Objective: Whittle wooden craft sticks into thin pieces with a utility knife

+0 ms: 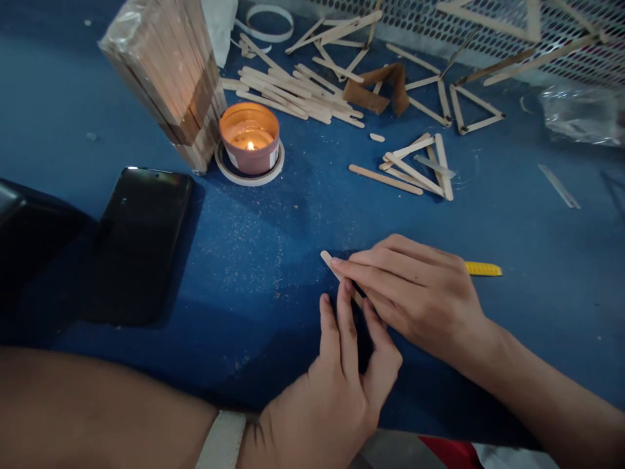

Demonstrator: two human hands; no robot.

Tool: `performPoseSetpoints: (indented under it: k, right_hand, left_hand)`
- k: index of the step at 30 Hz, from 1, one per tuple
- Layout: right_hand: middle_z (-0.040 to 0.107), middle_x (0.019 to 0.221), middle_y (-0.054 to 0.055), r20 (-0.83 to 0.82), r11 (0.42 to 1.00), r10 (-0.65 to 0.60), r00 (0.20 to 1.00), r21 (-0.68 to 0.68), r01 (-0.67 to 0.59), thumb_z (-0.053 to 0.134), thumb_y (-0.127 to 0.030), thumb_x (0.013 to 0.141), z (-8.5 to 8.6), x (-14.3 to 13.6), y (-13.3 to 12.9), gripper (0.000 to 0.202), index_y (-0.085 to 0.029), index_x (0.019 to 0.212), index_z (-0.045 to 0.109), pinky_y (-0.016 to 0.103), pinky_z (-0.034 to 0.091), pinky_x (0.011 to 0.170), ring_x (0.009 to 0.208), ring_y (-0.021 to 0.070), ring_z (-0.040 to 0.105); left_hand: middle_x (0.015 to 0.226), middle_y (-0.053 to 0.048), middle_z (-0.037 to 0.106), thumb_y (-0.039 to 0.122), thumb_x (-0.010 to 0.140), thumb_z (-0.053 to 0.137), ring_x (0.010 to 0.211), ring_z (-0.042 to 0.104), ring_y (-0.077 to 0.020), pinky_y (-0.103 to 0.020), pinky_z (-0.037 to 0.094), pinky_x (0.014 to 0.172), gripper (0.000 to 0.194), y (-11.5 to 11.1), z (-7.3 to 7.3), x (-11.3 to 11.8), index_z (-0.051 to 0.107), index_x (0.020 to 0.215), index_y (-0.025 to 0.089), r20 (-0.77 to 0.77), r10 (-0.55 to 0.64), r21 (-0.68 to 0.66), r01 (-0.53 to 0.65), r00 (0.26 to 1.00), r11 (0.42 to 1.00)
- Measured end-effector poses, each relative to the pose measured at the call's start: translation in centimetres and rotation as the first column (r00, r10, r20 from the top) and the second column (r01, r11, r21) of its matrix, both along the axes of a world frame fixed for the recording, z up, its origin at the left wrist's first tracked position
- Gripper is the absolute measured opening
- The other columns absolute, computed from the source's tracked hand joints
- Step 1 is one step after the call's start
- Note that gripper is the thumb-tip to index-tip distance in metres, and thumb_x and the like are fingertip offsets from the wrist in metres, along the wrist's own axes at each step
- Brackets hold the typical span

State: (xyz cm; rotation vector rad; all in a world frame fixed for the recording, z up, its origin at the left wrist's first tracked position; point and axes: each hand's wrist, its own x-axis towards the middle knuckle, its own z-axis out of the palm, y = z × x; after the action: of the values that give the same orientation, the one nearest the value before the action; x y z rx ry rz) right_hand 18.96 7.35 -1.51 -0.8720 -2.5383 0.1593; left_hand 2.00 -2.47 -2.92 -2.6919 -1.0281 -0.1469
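Both hands meet at one wooden craft stick, held slantwise just over or on the blue table. My left hand, with a pale band at the wrist, pinches its lower part between the fingertips and thumb. Fingers drawn together, my right hand grips the same stick nearer its upper end; part of the stick is hidden by the fingers. A yellow ridged handle juts out beyond the right hand; whether that hand touches it I cannot tell.
A lit candle in a pot burns beside a wrapped bundle of sticks. Loose sticks and triangular stick frames lie behind the hands. A black phone is at left, clear plastic at right, a perforated metal panel at back.
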Motion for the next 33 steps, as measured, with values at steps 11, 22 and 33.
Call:
performPoseSetpoints:
  k: [11, 22, 33]
  right_hand:
    - [0.081, 0.102, 0.006, 0.014, 0.998, -0.037, 0.999, -0.044, 0.037, 0.066, 0.000, 0.095, 0.3, 1.6, -0.1, 0.030, -0.016, 0.119, 0.077, 0.036, 0.062, 0.077, 0.084, 0.0198, 0.074]
    - [0.082, 0.102, 0.008, 0.014, 1.000, -0.014, 1.000, 0.023, 0.014, 0.064, -0.004, 0.099, 0.2, 0.5, -0.2, 0.023, -0.013, 0.118, 0.074, 0.036, 0.065, 0.072, 0.085, 0.0205, 0.076]
    - [0.082, 0.099, 0.006, 0.027, 0.998, -0.033, 0.999, 0.052, 0.031, 0.061, -0.005, 0.100, 0.4, 1.2, -0.2, 0.023, -0.015, 0.114, 0.077, 0.035, 0.064, 0.072, 0.085, 0.0200, 0.075]
  left_hand:
    - [0.141, -0.012, 0.068, 0.020, 0.105, 0.042, 0.128, 0.070, -0.0388, -0.054, 0.055, 0.105, 0.046, 0.8, 0.4, -0.5, 0.066, 0.142, 0.009, 0.002, -0.038, 0.033, 0.038, 0.999, 0.999]
    - [0.146, -0.019, 0.062, 0.030, 0.106, 0.050, 0.133, 0.065, -0.0462, -0.062, 0.053, 0.113, 0.045, -0.2, -0.3, 0.2, 0.063, 0.143, 0.007, -0.010, 0.014, 0.060, -0.013, 1.000, 0.998]
    - [0.147, -0.019, 0.062, 0.027, 0.107, 0.049, 0.135, 0.065, -0.0441, -0.060, 0.056, 0.113, 0.044, -0.3, -0.2, 0.2, 0.062, 0.145, 0.008, -0.028, 0.011, 0.072, -0.008, 1.000, 0.997]
